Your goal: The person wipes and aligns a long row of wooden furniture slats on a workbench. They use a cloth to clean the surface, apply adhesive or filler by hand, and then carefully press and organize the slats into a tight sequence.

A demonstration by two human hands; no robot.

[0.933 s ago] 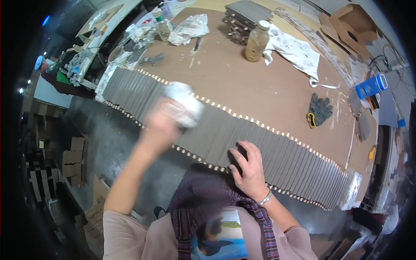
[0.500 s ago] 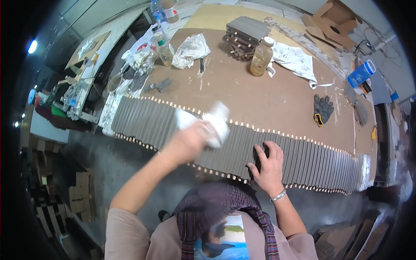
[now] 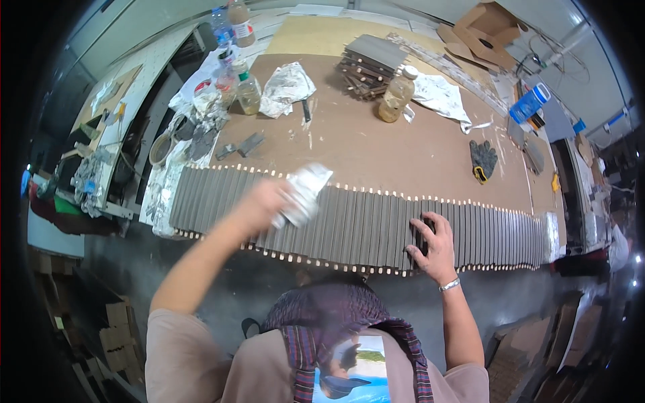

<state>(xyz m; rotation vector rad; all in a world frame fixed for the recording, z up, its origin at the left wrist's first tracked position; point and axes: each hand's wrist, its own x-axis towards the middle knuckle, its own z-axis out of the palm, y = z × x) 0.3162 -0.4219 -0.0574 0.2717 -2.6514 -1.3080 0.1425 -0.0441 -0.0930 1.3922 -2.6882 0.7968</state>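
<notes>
A long row of grey slats [image 3: 366,225], set side by side with pale peg-like tips along both long edges, stretches across the table in front of me. My left hand [image 3: 264,203] is closed on a crumpled white cloth [image 3: 308,188], which lies over the slats left of the middle; motion blurs both. Right of the middle, my right hand [image 3: 435,247] rests on the row, fingers spread and fingertips touching the slats. It wears a silver bracelet [image 3: 449,285] and grips nothing that I can see.
Beyond the row, the brown tabletop [image 3: 376,151] carries a dark glove [image 3: 483,161], a bottle of yellowish liquid [image 3: 396,97], stacked grey panels [image 3: 376,54] and stained white cloths [image 3: 287,89]. More bottles [image 3: 247,91] stand at the far left. An opened cardboard box [image 3: 485,33] lies far right.
My left hand has swept left along the slats with the white cloth. My right hand has shifted a little right along the row. The whole view has also moved slightly.
</notes>
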